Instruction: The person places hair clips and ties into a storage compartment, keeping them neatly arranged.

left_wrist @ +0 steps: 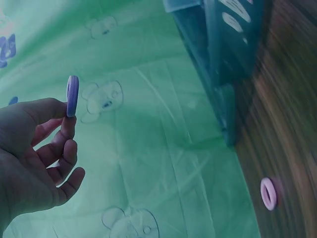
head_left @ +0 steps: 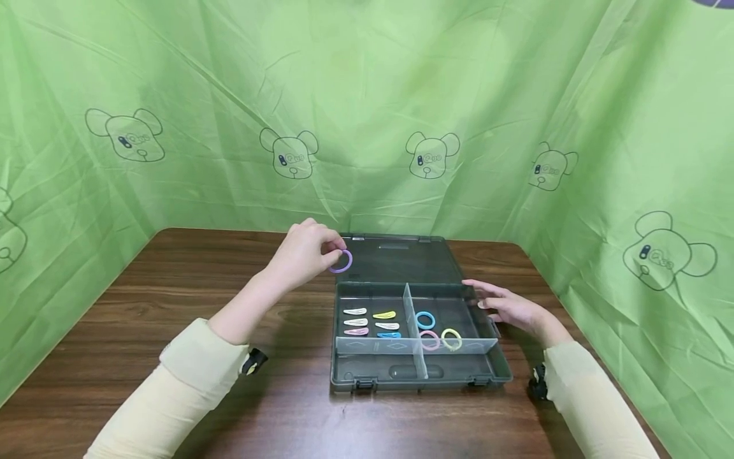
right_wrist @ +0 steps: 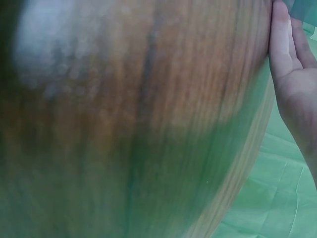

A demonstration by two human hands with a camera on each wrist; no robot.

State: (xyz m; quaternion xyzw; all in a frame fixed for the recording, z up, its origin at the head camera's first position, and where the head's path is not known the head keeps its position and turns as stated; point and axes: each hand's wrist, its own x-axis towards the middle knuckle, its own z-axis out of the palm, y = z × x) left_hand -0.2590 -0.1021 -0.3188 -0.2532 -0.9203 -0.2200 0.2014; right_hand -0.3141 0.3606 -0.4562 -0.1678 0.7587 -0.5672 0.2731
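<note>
My left hand point(head_left: 304, 252) pinches a purple hair tie point(head_left: 348, 260) between thumb and forefinger, raised near the left edge of the open lid. In the left wrist view the ring stands up from the fingertips, with the other fingers loosely bent. My right hand point(head_left: 513, 309) touches the right wall of a dark see-through organizer box point(head_left: 421, 385), its fingers extended along the side. Several snap hair clips point(head_left: 356, 322) lie in the back left compartment. A blue hair tie point(head_left: 425, 320), a pink one point(head_left: 430, 340) and a yellow one point(head_left: 451, 340) lie in the back right compartment.
The box's lid point(head_left: 395, 261) lies folded back on the wooden table point(head_left: 275, 408). Clear dividers point(head_left: 378, 346) split the box into compartments. Another pink hair tie point(left_wrist: 268, 193) lies on the table in the left wrist view. Green cloth point(head_left: 355, 95) hangs around the table.
</note>
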